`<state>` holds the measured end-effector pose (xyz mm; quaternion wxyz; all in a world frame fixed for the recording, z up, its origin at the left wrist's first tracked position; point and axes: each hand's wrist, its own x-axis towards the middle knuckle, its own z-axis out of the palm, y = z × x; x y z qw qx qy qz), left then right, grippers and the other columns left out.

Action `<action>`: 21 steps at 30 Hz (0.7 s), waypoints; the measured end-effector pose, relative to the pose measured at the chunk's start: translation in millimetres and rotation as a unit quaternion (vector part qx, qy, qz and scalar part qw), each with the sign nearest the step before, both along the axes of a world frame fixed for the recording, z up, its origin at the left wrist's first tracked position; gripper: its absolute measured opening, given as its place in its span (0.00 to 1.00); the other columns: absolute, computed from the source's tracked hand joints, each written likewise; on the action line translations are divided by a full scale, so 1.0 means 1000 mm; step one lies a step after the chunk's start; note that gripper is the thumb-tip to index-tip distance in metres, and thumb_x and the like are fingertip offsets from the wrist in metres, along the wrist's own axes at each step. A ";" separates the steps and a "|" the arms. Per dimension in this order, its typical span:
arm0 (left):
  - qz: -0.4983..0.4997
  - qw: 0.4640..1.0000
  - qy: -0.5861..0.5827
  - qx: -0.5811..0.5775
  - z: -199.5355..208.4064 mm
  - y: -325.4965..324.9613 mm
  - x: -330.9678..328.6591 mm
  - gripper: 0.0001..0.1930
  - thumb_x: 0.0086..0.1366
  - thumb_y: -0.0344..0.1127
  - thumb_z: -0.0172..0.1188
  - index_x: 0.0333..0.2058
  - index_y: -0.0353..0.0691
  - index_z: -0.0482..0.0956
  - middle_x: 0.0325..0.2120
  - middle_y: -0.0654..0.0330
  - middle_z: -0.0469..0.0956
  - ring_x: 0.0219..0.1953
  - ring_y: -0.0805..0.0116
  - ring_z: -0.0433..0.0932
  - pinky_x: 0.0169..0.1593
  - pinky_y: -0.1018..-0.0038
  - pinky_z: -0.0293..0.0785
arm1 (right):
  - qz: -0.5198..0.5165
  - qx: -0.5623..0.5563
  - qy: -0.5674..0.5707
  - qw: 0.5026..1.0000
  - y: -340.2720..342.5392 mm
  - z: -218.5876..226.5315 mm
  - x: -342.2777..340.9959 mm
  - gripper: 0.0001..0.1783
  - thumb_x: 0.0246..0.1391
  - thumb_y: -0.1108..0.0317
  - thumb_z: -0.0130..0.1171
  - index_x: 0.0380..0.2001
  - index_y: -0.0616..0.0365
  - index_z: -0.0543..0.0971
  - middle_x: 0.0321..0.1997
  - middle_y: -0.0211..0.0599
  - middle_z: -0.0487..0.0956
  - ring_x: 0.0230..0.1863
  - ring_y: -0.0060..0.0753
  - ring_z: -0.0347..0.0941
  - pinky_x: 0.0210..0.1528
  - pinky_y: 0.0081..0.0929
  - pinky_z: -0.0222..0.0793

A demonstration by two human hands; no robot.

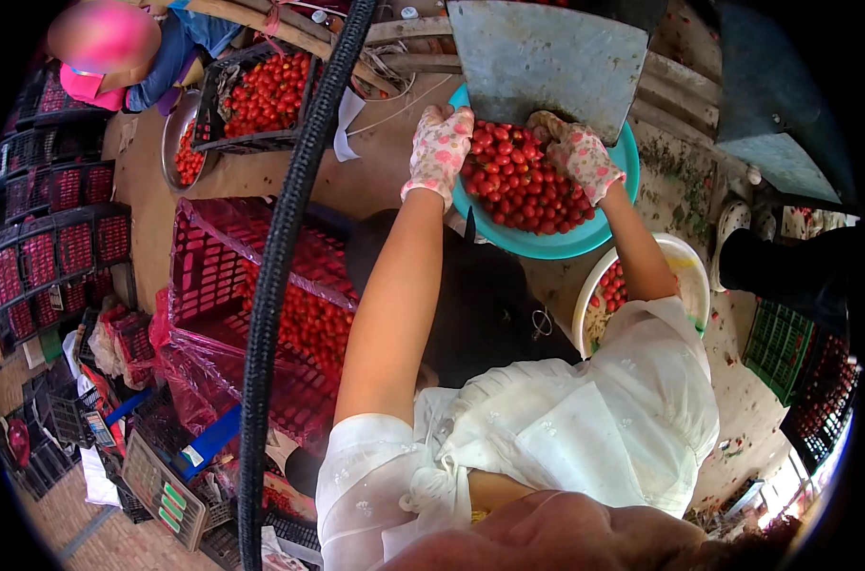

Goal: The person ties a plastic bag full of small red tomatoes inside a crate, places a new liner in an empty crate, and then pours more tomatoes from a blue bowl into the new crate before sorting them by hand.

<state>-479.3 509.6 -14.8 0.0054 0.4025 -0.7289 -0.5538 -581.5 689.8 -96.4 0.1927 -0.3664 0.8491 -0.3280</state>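
Small red cherry tomatoes are heaped in a teal basin under a metal chute. My left hand, in a white glove with a pink pattern, is at the basin's left rim beside the heap. Its fingers are curled, and what they hold, if anything, is hidden. My right hand, in a matching glove, lies over the right side of the heap near the chute's lower edge. Its soiled fingers reach out across the tomatoes, with no hold on one visible.
A white bucket with some tomatoes stands right of my knees. Left of me is a pink-lined crate of tomatoes. Beyond it are a black crate and a metal bowl. A person works far left; a black strap crosses the view.
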 end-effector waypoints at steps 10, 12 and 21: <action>0.016 0.999 0.015 0.039 -0.015 -0.008 -0.001 0.21 0.51 0.44 0.53 0.37 0.33 0.69 0.30 0.58 0.73 0.32 0.68 0.70 0.40 0.75 0.65 | -0.012 -0.044 0.093 0.995 -0.008 -0.032 -0.057 0.23 0.46 0.74 0.45 0.49 0.52 0.66 0.45 0.43 0.73 0.46 0.42 0.70 0.46 0.34 0.66; 0.040 0.996 0.046 0.060 -0.015 -0.008 -0.001 0.18 0.51 0.43 0.53 0.35 0.34 0.69 0.27 0.60 0.72 0.30 0.71 0.69 0.37 0.76 0.65 | -0.013 -0.157 0.039 0.987 0.000 -0.046 -0.051 0.22 0.46 0.75 0.45 0.48 0.52 0.67 0.45 0.43 0.73 0.47 0.41 0.69 0.46 0.33 0.65; 0.029 0.992 0.067 0.103 -0.026 -0.010 0.001 0.14 0.56 0.40 0.52 0.39 0.39 0.69 0.36 0.61 0.71 0.40 0.71 0.71 0.42 0.76 0.69 | -0.149 0.001 -0.023 0.989 -0.033 -0.084 0.026 0.15 0.49 0.66 0.49 0.42 0.51 0.72 0.44 0.38 0.75 0.45 0.43 0.70 0.45 0.36 0.67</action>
